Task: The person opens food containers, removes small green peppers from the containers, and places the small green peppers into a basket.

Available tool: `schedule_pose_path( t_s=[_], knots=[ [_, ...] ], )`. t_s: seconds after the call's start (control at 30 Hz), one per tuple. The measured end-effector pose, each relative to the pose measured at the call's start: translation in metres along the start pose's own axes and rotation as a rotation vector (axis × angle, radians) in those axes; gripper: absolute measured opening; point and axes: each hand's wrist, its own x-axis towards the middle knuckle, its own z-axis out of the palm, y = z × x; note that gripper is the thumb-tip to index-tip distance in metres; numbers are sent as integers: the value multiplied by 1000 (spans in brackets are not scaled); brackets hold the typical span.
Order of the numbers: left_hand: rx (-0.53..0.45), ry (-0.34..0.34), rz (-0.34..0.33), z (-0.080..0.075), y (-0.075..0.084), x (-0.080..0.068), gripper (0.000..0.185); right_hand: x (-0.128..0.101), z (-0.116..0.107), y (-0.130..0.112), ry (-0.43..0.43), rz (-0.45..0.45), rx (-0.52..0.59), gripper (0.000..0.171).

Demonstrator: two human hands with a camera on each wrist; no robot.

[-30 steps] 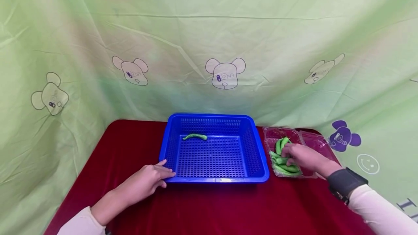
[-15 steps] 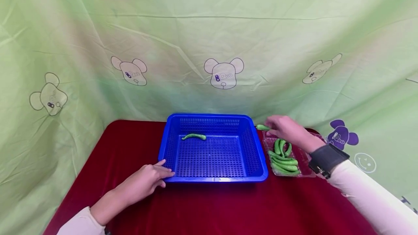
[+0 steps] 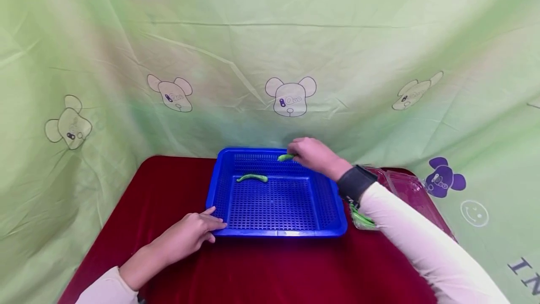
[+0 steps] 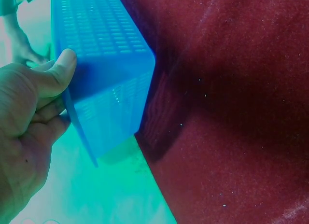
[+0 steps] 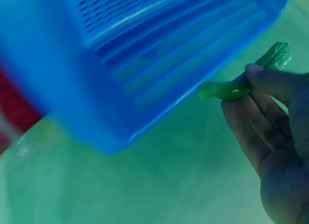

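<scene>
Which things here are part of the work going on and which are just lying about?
In use:
- green pepper pinched by the right hand
- blue basket, left hand touching its near corner
- pepper already in the basket
- clear tray of peppers

Just there:
- red tablecloth
- green bear-print backdrop

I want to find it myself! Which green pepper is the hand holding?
Find the big blue basket on the red table. Above its far edge, the right hand pinches a green pepper. It is in the air, while the other pepper lies flat inside.
</scene>
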Motion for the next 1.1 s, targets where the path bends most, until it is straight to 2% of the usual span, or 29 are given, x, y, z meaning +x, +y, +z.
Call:
schedule_pose_path(
  t_s=[0.23,0.47,0.63,0.77,1.1],
  knots=[
    [-12,-12,1,-1,-1,2,33,39,34,-31,-70,-43,-71,12],
    [-20,-40,-31,-3,-1,3,33,65,73,-58,-181,62,-112,17],
    [-20,-28,-33,-2,-1,2,33,72,100,-66,-163,97,-139,21],
    [-18,-35,-35,-1,0,2,32,72,115,-71,-165,91,-139,21],
    [-21,-27,-25,2,-1,2,33,74,131,-75,-182,107,-217,10]
  ],
)
